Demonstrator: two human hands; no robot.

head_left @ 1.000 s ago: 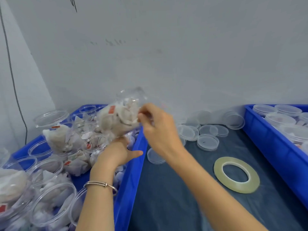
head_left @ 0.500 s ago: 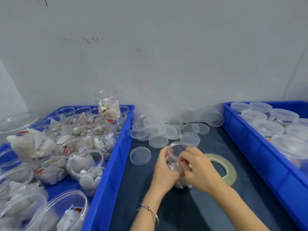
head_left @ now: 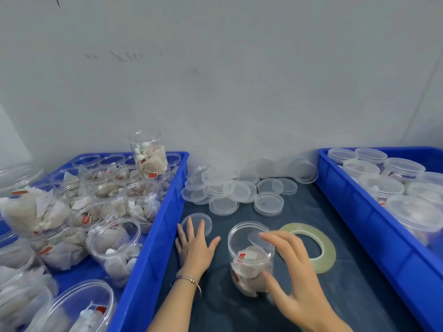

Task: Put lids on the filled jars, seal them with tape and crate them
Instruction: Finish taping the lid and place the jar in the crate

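Looking down at the table point(head_left: 347, 295), dark cloth top, we've got one open jar point(head_left: 250, 257) standing upright between our hands, part-filled with white sachets, no lid on it. Our right hand point(head_left: 294, 281) is at the jar's right side: thumb touching the lower wall, fingers spread and relaxed over the rim (not clearly gripping, so we call it released). Our left hand point(head_left: 194, 245) lies flat on the table left of the jar, fingers straight, fingertips resting on the near edge of a single clear lid point(head_left: 197, 222). Bracelet point(head_left: 189, 281) on that wrist.

Tape roll point(head_left: 309, 248) lies flat just right of the jar, partly behind our right hand. Pile of loose lids point(head_left: 230, 190) sits further back toward the wall point(head_left: 215, 80), several overlapping, a couple leaning on it.

Left blue crate point(head_left: 165, 212) holds many filled jars with no lids, most tipped on their sides; one tall jar point(head_left: 149, 155) stands upright at the back right corner. Right blue crate point(head_left: 359, 207) holds jars with lids on (tape on them is too faint to tell).
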